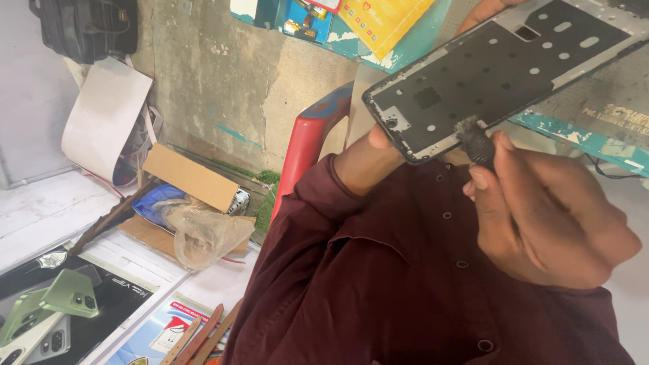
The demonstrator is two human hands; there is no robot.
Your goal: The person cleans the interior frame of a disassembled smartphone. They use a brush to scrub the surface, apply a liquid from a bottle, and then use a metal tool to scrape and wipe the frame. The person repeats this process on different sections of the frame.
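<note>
Head view has us looking down past our maroon buttoned shirt (pixel 405 284) at a phone frame (pixel 500 74), a dark, flat panel dotted with small pale holes and edged in grey, which we hold up in the upper right of the picture. Our left hand (pixel 368 159) grips it from underneath at its lower left corner, thumb pressed against the edge near the camera cut-out; further fingertips (pixel 483 10) show behind the frame's top edge. Our right hand (pixel 547 216) sits just below and to the right of the frame, fingers curled closed around a small dark brush (pixel 475 142), whose frayed tip touches the frame's lower edge. So the frame lies between and above our hands, tilted, with its long side running up to the right. Behind our left arm stands a red chair back (pixel 307 145) against a rough concrete wall (pixel 236 88). Lower left, on the pale surface (pixel 40 209), we see a crumpled clear plastic bag (pixel 203 233), a piece of cardboard (pixel 189 177) and a poster with green phones (pixel 61 304).
</note>
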